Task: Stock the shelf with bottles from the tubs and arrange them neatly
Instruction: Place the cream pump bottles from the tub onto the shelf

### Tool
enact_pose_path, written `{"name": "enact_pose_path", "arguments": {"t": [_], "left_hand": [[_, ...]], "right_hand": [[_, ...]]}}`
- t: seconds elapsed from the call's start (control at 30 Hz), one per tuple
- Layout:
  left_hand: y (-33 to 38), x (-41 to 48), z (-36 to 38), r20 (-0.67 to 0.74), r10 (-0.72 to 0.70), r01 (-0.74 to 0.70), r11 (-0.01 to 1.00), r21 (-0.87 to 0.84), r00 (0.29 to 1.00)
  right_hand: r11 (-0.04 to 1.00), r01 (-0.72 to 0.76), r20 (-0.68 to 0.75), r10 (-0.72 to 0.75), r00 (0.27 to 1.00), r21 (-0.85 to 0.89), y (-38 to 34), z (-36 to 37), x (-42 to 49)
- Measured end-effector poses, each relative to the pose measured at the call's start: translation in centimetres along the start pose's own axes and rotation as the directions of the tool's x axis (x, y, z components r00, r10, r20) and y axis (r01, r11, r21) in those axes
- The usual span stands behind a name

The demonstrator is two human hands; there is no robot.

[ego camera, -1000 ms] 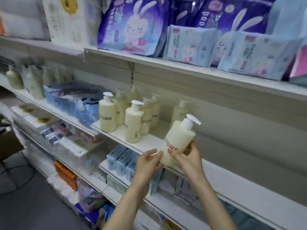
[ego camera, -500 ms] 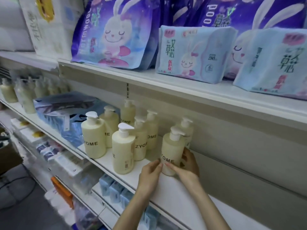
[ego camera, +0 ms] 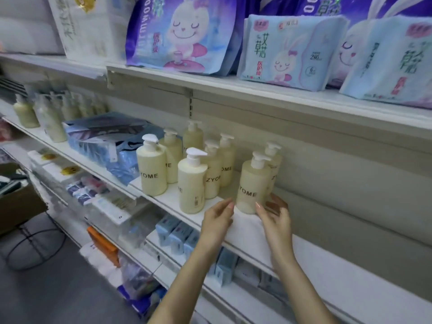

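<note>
A cream pump bottle (ego camera: pixel 252 183) marked ZYOME stands upright on the white middle shelf (ego camera: pixel 304 256), at the right end of a cluster of several matching bottles (ego camera: pixel 191 181). My right hand (ego camera: pixel 277 218) holds its base, thumb on the front and fingers curled behind it. The straight fingertips of my left hand (ego camera: pixel 217 218) reach the left side of the bottle's base. Another bottle (ego camera: pixel 273 160) stands directly behind the held one. No tubs are in view.
Blue wrapped packs (ego camera: pixel 105 141) lie left of the bottles, with more cream bottles (ego camera: pixel 50 118) further left. Purple and blue rabbit-print packs (ego camera: pixel 287 47) fill the shelf above. Lower shelves hold small boxes (ego camera: pixel 177 235). A cardboard box (ego camera: pixel 16 202) and cable are on the floor at left.
The bottle went from tilted in the air in front of the shelf to standing on it. My left hand has eased off to fingertips; the view moved closer.
</note>
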State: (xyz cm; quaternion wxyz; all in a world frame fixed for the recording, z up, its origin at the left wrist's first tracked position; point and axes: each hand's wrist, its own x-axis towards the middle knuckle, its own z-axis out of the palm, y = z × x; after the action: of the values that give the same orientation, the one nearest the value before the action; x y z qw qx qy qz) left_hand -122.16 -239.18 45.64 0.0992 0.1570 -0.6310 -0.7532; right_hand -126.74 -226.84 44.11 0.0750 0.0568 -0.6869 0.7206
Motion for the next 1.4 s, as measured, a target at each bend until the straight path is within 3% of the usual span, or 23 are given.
{"name": "enact_pose_path", "arguments": {"t": [0.13, 0.37, 0.57, 0.73, 0.87, 1.17, 1.4], "left_hand": [[0.9, -4.0, -1.8, -0.029, 0.017, -0.020, 0.995, -0.098, 0.999], [-1.1, -10.3, -9.1, -0.127, 0.005, -0.015, 0.997, -0.080, 0.992], [-6.2, -14.7, -16.2, -0.289, -0.129, 0.096, 0.988, -0.125, 0.949], [-14.2, -19.1, -19.4, -0.383, -0.308, 0.257, 0.950, -0.179, 0.871], [-20.2, -21.5, -20.3, -0.452, -0.483, 0.405, 0.875, -0.264, 0.750], [-34.8, -22.7, -18.9, -0.454, -0.713, 0.595, 0.699, -0.397, 0.534], [-44.9, -21.3, -18.8, -0.481, -0.759, 0.594, 0.646, -0.479, 0.438]], "right_hand": [[0.998, -0.053, 0.059, 0.053, 0.997, -0.017, -1.4, 1.4, -4.6], [0.996, -0.091, 0.268, 0.091, 0.959, -0.014, -1.0, 4.1, -12.6], [0.942, -0.329, 0.366, 0.329, 0.870, -0.065, 5.2, 6.0, -19.9], [0.790, -0.565, 0.430, 0.608, 0.668, -0.239, 13.2, 4.6, -27.3], [0.660, -0.647, 0.401, 0.749, 0.527, -0.382, 18.4, 3.2, -30.0], [0.536, -0.656, 0.355, 0.844, 0.402, -0.531, 29.2, 2.0, -28.2], [0.560, -0.560, 0.349, 0.825, 0.444, -0.611, 38.7, 2.1, -25.3]]}}
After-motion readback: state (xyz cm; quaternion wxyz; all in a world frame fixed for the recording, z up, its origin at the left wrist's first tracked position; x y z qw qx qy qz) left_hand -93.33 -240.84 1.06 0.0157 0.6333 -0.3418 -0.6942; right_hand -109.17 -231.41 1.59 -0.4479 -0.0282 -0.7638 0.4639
